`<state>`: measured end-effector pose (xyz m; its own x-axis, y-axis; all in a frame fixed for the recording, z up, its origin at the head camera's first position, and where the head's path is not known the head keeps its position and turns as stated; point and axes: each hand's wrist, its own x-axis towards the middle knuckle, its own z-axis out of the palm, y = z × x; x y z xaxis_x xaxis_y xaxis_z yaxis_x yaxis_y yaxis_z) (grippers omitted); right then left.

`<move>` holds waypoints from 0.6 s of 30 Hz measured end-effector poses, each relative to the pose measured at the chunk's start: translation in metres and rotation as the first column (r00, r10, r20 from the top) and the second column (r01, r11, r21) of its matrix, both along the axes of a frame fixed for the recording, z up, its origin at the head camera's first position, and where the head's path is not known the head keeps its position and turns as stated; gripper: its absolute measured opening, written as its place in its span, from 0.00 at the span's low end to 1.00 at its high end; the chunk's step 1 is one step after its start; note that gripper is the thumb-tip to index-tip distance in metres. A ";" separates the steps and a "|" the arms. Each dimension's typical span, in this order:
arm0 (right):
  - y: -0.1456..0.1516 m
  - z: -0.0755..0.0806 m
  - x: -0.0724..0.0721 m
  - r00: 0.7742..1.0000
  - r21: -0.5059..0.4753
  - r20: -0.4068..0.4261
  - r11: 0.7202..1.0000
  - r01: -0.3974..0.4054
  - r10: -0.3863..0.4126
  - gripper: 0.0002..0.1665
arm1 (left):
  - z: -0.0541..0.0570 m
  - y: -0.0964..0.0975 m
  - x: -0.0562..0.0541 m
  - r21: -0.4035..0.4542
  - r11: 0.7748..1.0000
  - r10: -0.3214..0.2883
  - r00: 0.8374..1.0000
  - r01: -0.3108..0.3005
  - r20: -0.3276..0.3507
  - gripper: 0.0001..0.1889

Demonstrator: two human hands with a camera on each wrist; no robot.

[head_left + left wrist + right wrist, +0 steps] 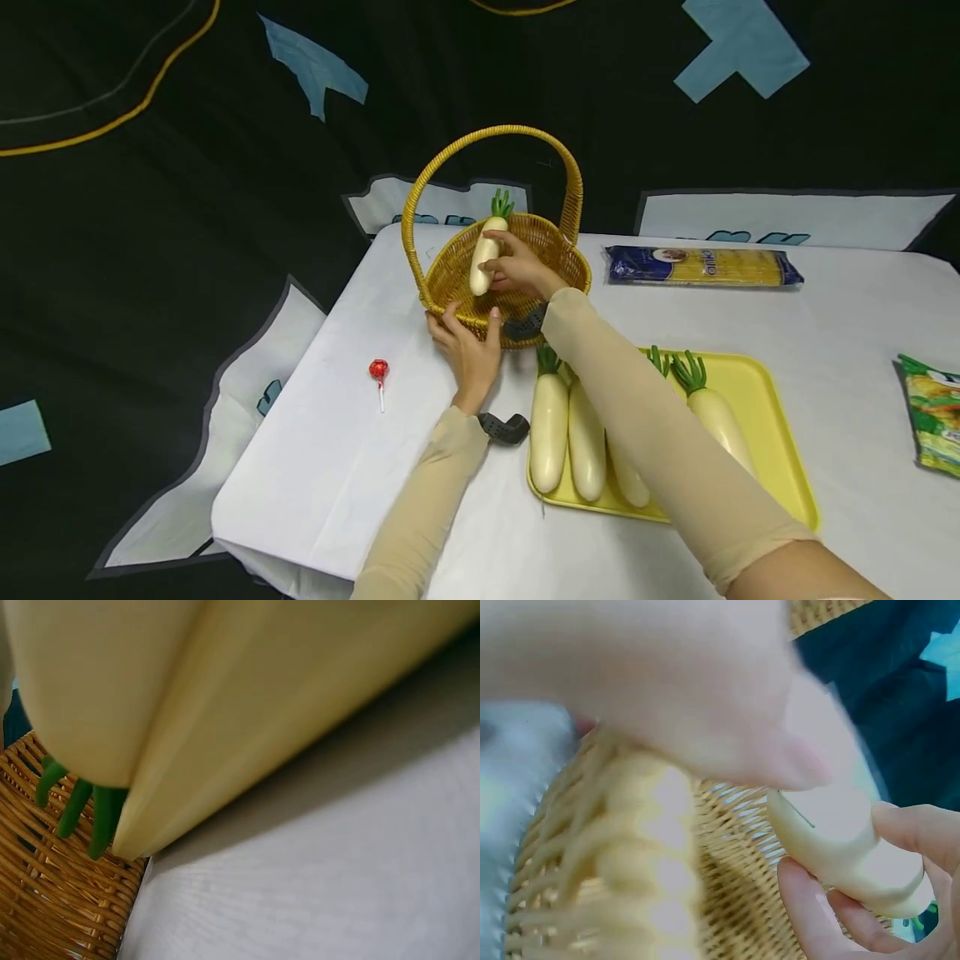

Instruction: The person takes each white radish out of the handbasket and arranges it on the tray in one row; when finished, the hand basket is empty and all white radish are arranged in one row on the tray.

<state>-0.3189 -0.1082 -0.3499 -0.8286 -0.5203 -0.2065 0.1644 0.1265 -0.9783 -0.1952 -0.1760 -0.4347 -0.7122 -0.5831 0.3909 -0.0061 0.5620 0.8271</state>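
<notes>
My right hand point(517, 268) holds a white radish point(483, 262) with a green leafy top over the yellow wicker basket point(551, 237), thumb and fingers around its body. The right wrist view shows these fingers close up on the pale radish point(832, 832). At the basket's front left, my left hand point(472, 354) touches the rim with spread fingers, its thumb apart. That thumb point(780, 761) is blurred across the right wrist view. The left wrist view is mostly filled by pale radishes point(247, 712) beside the basket wall point(60, 885); the left hand is out of that view.
Several radishes point(550, 433) lie on a yellow tray point(776, 450), partly hidden by my right sleeve. A red lollipop point(379, 371) lies to the left. A pasta packet point(701, 267) is at the back right, and a green packet point(933, 412) at the far right.
</notes>
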 end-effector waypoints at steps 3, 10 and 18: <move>0.009 0.006 0.003 1.000 -0.031 -0.003 1.000 -0.003 0.003 0.36 | 0.001 0.000 0.000 0.009 1.000 0.003 1.000 -0.003 0.005 0.34; 0.039 0.023 0.019 0.998 -0.068 -0.066 0.997 -0.028 0.023 0.35 | -0.001 -0.002 0.000 0.001 1.000 0.006 1.000 -0.006 0.001 0.33; 0.095 0.051 0.046 0.987 -0.074 -0.147 0.994 -0.077 0.065 0.34 | -0.002 -0.001 -0.004 0.019 1.000 -0.024 1.000 0.024 0.003 0.34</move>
